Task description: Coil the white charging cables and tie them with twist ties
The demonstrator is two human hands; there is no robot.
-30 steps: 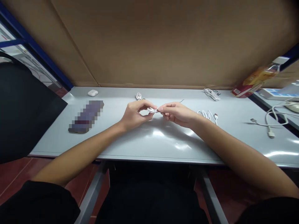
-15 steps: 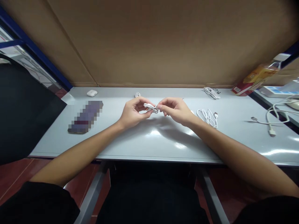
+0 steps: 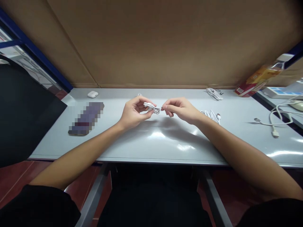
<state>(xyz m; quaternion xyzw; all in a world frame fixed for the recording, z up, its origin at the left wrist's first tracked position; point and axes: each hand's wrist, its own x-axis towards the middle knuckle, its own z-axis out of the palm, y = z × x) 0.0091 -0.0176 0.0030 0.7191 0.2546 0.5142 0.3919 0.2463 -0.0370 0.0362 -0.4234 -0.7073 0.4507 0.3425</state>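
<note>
Above the middle of the grey table (image 3: 146,142), my left hand (image 3: 134,113) holds a small coiled white cable (image 3: 151,107) between thumb and fingers. My right hand (image 3: 181,110) is pinched at the coil's right end, fingers curled; what its fingertips hold is too small to make out. Both hands hover just above the tabletop, almost touching each other.
A loose white cable (image 3: 211,116) lies right of my right hand and another bundle (image 3: 214,93) at the back. A third cable (image 3: 274,121) trails at far right. A white earbud case (image 3: 92,94), a blurred dark object (image 3: 86,118), a snack bag (image 3: 260,78) and a cardboard wall (image 3: 151,44) surround the table.
Both hands have lifted slightly and shifted a little toward the back. The coil has turned in my left fingers, and my right fingertips have drawn a little away from it.
</note>
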